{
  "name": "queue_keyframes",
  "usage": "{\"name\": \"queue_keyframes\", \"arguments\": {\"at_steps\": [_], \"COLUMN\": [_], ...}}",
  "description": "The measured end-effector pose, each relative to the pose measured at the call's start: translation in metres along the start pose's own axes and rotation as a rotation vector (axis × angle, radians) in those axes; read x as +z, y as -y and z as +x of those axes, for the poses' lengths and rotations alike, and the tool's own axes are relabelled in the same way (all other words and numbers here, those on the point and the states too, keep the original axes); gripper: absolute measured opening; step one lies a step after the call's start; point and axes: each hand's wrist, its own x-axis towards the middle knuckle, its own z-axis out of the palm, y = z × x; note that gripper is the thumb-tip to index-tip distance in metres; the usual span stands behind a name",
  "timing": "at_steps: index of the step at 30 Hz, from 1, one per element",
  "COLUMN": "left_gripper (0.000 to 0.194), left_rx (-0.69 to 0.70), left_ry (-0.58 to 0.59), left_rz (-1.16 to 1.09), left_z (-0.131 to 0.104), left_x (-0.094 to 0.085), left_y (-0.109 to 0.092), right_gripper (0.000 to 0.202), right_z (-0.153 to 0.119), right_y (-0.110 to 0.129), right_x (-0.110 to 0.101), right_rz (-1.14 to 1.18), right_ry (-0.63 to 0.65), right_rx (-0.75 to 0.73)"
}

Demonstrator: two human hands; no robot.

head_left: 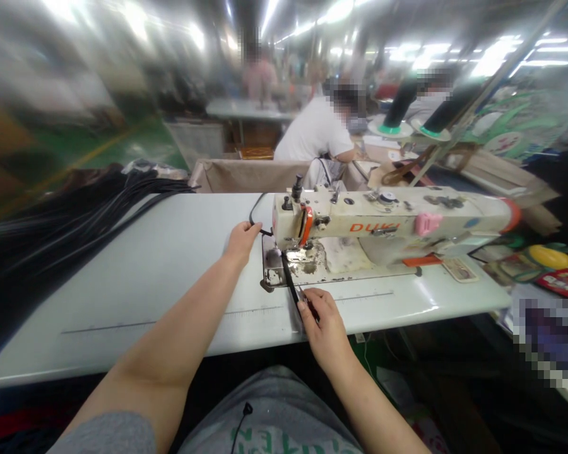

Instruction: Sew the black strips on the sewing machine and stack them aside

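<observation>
a black strip (291, 284) lies at the sewing machine (331, 214), running from near the needle toward six o'clock across the surface (170, 265). taking the needle as centre, the left hand (242, 243) is at nine o'clock, its fingers pinched on a narrow dark length (256, 208) – whether it is the same piece, i cannot tell. the right hand (324, 318), at five o'clock, has its fingers curled round what look like small snips (303, 295), tips right by the strip.

this piece looks partway through: it is in place at the machine, no cut shows, and any stitching is too small to see. a big heap of dark strips (142, 189) sits at ten o'clock – finished or waiting, i cannot tell.
</observation>
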Motion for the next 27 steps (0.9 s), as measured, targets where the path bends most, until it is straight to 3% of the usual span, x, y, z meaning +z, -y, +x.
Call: {"name": "queue_keyframes", "arguments": {"at_steps": [4, 8, 12, 17, 27], "left_gripper": [0.034, 0.036, 0.036, 0.033, 0.032], "left_rx": [-0.011, -0.004, 0.007, 0.072, 0.168], "left_ry": [0.017, -0.013, -0.091, -0.137, -0.165], "left_rz": [-0.277, -0.432, -0.41, -0.313, -0.118], "left_z": [-0.02, -0.05, -0.084, -0.119, -0.163], "left_x": [-0.02, -0.042, -0.058, -0.076, -0.099], "left_y": [-0.002, -0.003, 0.0, 0.009, 0.008], "right_gripper": [0.024, 0.031, 0.043, 0.049, 0.05], "right_z": [0.005, 0.009, 0.017, 0.028, 0.046], "right_y": [0.009, 0.02, 0.027, 0.031, 0.042], "right_x": [0.005, 0.017, 0.035, 0.06, 0.092], "right_rz": [0.075, 0.225, 0.442, 0.69, 0.808], "right_ry": [0.067, 0.208, 0.344, 0.403, 0.44], "right_rx": [-0.015, 0.095, 0.246, 0.404, 0.453]}}
